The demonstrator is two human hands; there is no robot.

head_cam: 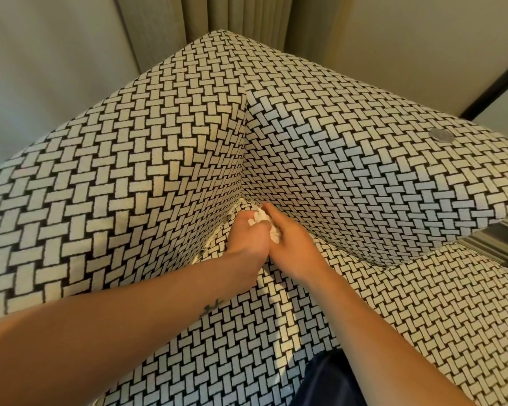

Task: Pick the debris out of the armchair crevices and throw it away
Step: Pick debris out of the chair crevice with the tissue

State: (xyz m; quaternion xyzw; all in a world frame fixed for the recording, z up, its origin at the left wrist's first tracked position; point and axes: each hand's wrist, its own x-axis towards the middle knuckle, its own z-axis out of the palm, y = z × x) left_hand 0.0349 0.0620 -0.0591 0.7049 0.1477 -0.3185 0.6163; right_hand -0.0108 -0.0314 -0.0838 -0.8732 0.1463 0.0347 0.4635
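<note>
Armchair layout: left panel and right panel meet at a vertical seam, centre-far. Seat cushion sits near, below both. Left hand and right hand touch side by side at the corner crevice where panels meet seat. Paper wad is between them, in the left grip. Round disc lies on top of the right panel, far right. Curtain is behind the chair.

The left hand and right hand sit pressed together deep in a corner. The back rises just left of them, the arm just right, and the two meet right beyond them. A white wad, gripped by the left hand, fills the gap between the hands. Free room lies above them and back over the seat, toward a dark-clad leg
</note>
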